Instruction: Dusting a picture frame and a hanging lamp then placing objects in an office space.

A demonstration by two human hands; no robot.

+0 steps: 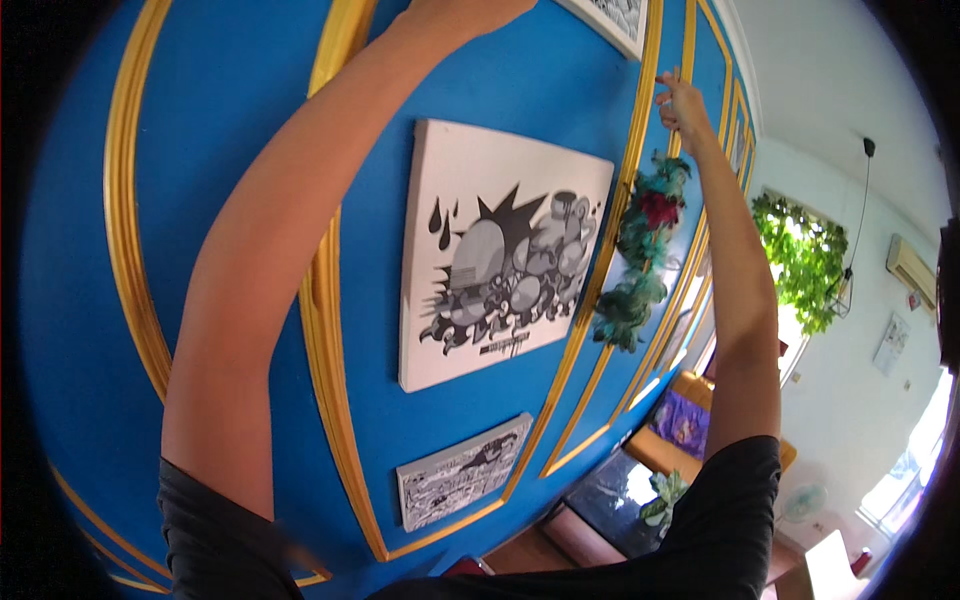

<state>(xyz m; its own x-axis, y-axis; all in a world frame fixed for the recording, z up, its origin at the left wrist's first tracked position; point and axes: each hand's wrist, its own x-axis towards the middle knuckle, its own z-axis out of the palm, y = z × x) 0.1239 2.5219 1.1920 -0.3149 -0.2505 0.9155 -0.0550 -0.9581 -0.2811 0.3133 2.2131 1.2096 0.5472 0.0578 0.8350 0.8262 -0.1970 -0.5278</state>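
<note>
Both my arms reach up in front of a blue wall with gold mouldings. At the top edge, my left hand (pixel 476 13) is cut off by the frame, so its fingers are hidden. Close to it, the lower corner of a white-edged picture (pixel 634 41) shows. My right hand (pixel 681 109) is raised beside a gold moulding (pixel 651 75), its fingers partly bent; whether they hold something small cannot be made out. Between my arms hangs a white canvas (pixel 517 157) with a black and grey cartoon design. A smaller black-and-white comic-style canvas (pixel 465 472) hangs below, slightly tilted in view.
Teal feathery decoration (pixel 634 300) with a dark red flower hangs under my right hand. Lower right are a glossy black table (pixel 600 495), a leafy plant (pixel 664 499) and an orange sofa (pixel 652 450). A pendant lamp (pixel 841 292) hangs near the far window.
</note>
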